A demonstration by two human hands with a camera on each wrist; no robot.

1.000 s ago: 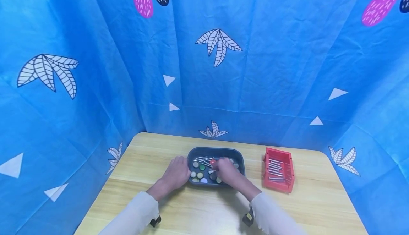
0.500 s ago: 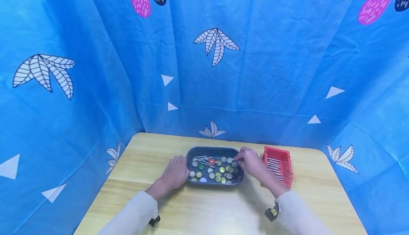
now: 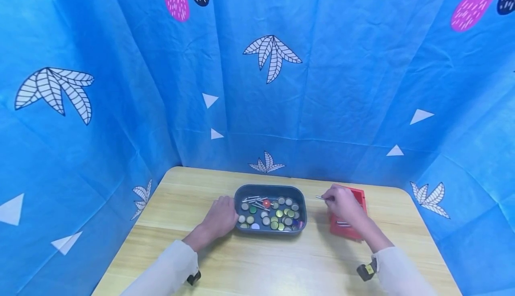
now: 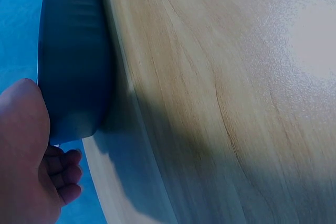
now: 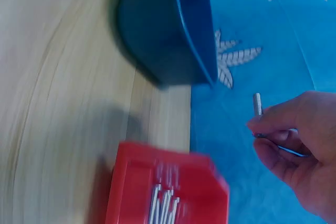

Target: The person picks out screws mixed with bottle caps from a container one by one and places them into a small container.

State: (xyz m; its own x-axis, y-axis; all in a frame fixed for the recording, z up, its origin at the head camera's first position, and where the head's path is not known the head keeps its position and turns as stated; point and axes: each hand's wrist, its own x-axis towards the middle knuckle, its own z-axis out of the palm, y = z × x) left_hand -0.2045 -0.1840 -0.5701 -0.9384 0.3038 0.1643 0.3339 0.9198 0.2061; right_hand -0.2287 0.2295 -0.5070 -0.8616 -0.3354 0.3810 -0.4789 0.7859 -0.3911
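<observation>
My left hand (image 3: 220,217) grips the left end of a dark grey tray (image 3: 270,232), thumb along its wall and fingers curled beyond the end in the left wrist view. Inside the tray are several bottle caps (image 3: 274,225), a red one among them, and silver screws (image 3: 251,199). My right hand (image 3: 345,203) pinches a silver screw (image 5: 257,104) between thumb and fingers, its end sticking out to the left. A second thin metal glint shows between those fingers. That hand overlaps a red bin (image 3: 345,232) in the head view; the bin holds several screws (image 5: 164,205).
The tray and bin stand on a light wooden table (image 3: 265,264), bin to the right of the tray. Blue patterned cloth (image 3: 257,108) hangs behind the table and at both sides.
My right hand has come up out of the tray and moved right with the screw, to over the red bin. My left hand has stayed on the tray's end.
</observation>
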